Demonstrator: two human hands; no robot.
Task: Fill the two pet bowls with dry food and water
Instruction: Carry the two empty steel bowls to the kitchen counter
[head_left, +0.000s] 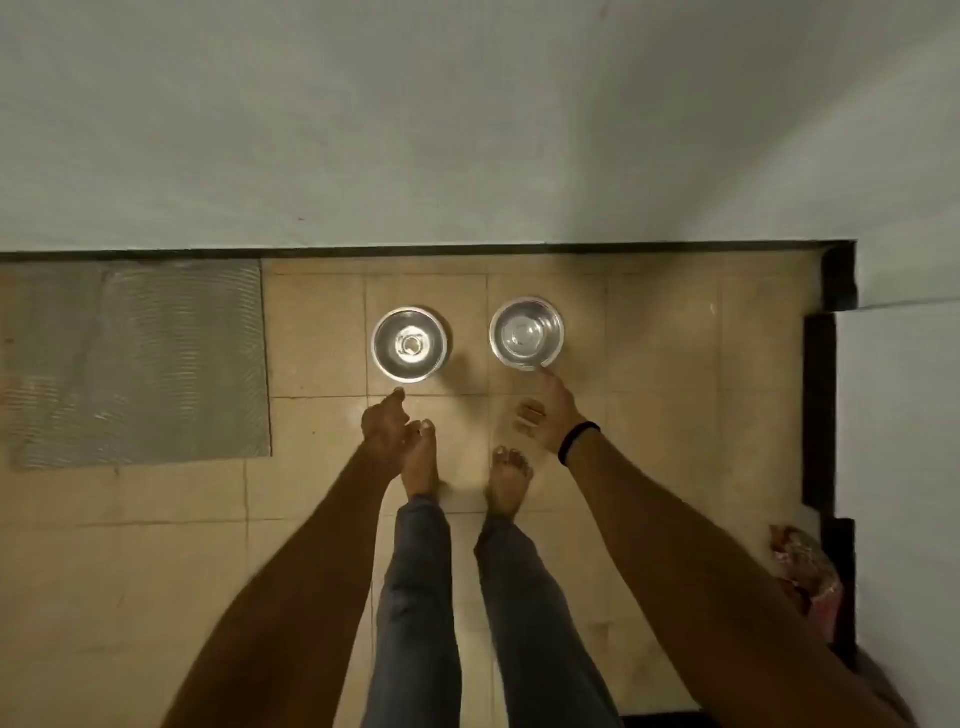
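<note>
Two shiny steel pet bowls stand side by side on the tiled floor near the wall. Nothing shows inside the left bowl (409, 344) or the right bowl (527, 333). My left hand (383, 427) hangs just below the left bowl, fingers loosely curled, holding nothing and apart from the rim. My right hand (550, 415), with a black band on the wrist, reaches to the right bowl; one fingertip is at its near rim. No food or water container is in view.
A grey ribbed mat (135, 364) lies on the floor at the left. My bare feet (421, 462) stand just behind the bowls. A pinkish bag (810, 577) lies at the right by a dark-edged wall corner (839, 280). A pale wall (467, 130) rises behind the bowls.
</note>
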